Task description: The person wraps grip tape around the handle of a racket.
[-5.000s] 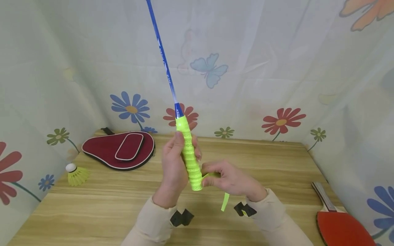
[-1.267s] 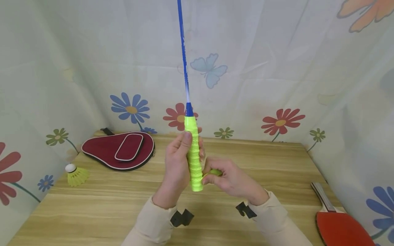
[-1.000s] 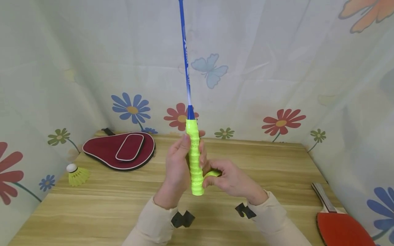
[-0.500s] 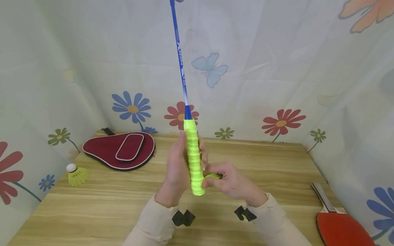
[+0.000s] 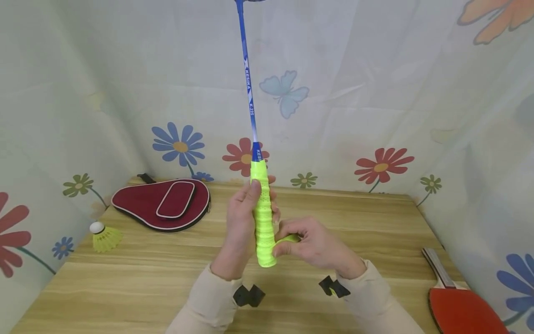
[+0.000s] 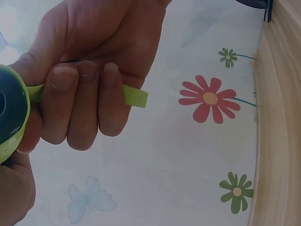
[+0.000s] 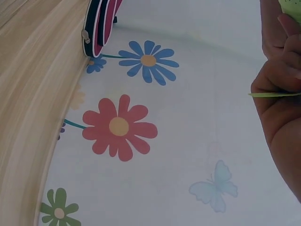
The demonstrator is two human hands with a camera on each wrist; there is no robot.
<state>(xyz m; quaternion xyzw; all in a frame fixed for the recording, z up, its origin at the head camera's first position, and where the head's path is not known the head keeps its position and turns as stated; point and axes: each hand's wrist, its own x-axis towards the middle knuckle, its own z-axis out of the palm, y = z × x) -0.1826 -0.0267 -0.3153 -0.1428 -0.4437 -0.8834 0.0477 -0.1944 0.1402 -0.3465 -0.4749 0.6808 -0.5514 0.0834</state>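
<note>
A blue badminton racket [image 5: 249, 88] stands nearly upright over the table, its head mostly beyond the top of the head view. Bright yellow-green grip tape [image 5: 263, 218] covers its handle in ridged turns. My left hand [image 5: 241, 218] grips the upper handle, thumb lying along the front. At the handle's lower end, my right hand [image 5: 314, 243] pinches the loose tail of the tape, pulled out to the right. The left wrist view shows the tape's cut end [image 6: 136, 97] sticking out past the curled right fingers, beside the dark butt of the handle [image 6: 9, 106].
On the wooden table [image 5: 167, 287] a dark red paddle case [image 5: 137, 202] lies at the back left, with a yellow shuttlecock [image 5: 104, 237] in front of it. A red table tennis paddle [image 5: 465, 308] lies at the right edge. Flower-printed curtains [image 5: 333, 116] surround the table.
Since the earliest frame the racket has swung from a left lean to nearly upright. The tape end hanging below my right hand has gone from the head view. My left thumb has come back over the grip.
</note>
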